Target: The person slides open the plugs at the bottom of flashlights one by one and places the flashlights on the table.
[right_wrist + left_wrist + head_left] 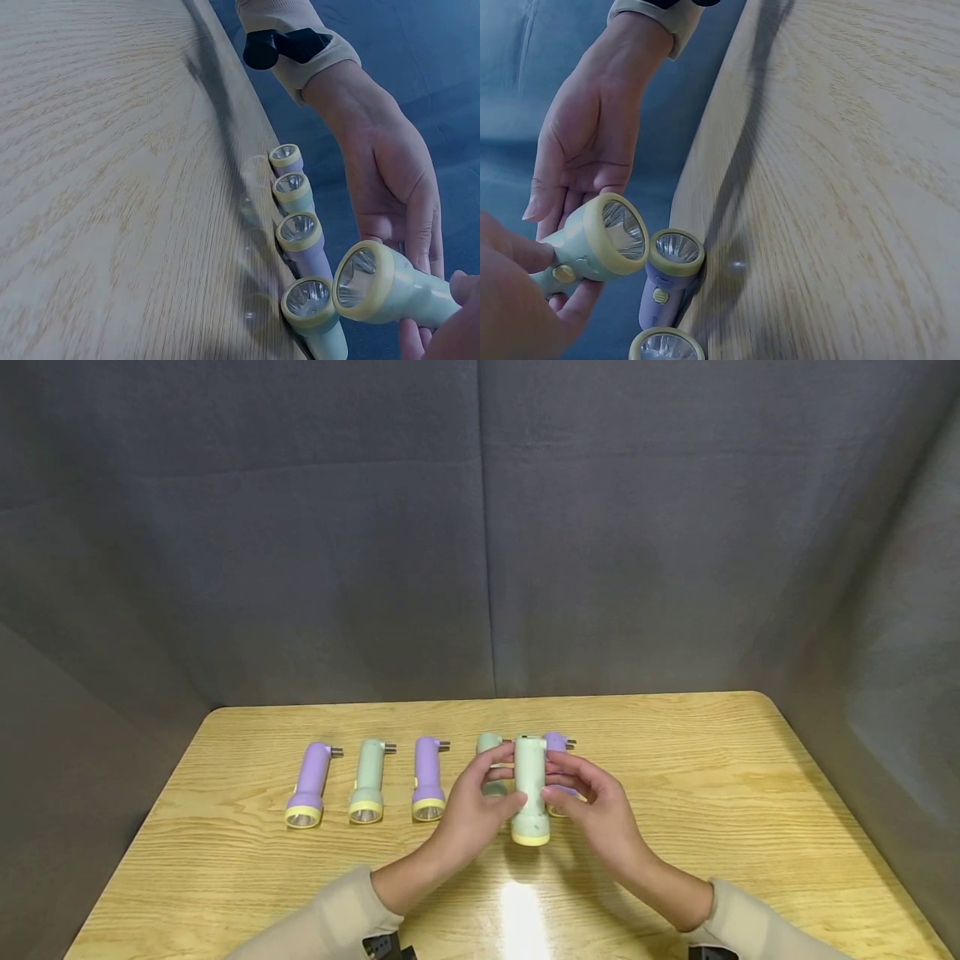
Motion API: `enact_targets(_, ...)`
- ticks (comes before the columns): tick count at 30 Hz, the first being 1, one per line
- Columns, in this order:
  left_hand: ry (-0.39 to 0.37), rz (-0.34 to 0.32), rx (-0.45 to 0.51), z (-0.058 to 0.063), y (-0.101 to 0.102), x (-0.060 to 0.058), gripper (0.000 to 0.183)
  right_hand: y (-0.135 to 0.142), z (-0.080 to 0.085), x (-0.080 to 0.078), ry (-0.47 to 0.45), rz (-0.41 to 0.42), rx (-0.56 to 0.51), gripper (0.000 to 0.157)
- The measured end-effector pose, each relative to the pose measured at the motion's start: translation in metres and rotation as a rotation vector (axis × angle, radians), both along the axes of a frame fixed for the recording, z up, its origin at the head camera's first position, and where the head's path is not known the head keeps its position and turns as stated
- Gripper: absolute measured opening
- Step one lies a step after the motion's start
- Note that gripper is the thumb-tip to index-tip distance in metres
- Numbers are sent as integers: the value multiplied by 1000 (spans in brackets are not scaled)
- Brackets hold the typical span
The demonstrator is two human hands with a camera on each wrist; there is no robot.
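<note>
A pale green flashlight (530,781) with a yellow rim is held up above the table, plug end away from me and lens end toward me. My left hand (474,806) grips its left side, thumb on the body and fingers behind. On the opposite side my right hand (603,810) pinches it with thumb and fingers. The left wrist view shows a round yellow button (564,274) on the flashlight's side. Partly hidden behind the hands are another green flashlight (489,742) and a purple flashlight (556,742).
Left of the hands, a purple flashlight (427,768), a green flashlight (370,768) and another purple flashlight (311,777) lie in a row, lenses toward me, plug prongs pointing right. Grey curtains (480,568) surround the wooden table (750,827) at the back and sides.
</note>
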State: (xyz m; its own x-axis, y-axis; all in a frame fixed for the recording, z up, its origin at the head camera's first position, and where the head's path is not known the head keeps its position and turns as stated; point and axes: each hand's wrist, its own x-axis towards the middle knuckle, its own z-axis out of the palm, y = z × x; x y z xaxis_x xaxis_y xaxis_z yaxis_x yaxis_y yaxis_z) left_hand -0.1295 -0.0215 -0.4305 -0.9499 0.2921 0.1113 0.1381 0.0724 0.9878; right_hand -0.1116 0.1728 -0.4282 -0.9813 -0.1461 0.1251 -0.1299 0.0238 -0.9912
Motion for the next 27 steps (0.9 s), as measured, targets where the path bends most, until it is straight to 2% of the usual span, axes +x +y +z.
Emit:
enact_targets(7,83,-24,26,-1,2,3,61,-3,1,-3,4,-65,40,44)
enact_targets(21,259,-5,-10,-5,6,9,67,-5,5,-6,-4,-97,-15,38)
enact_targets(27,278,-11,-24,-6,7,11,68,-6,6,-5,10,-103,-9,34)
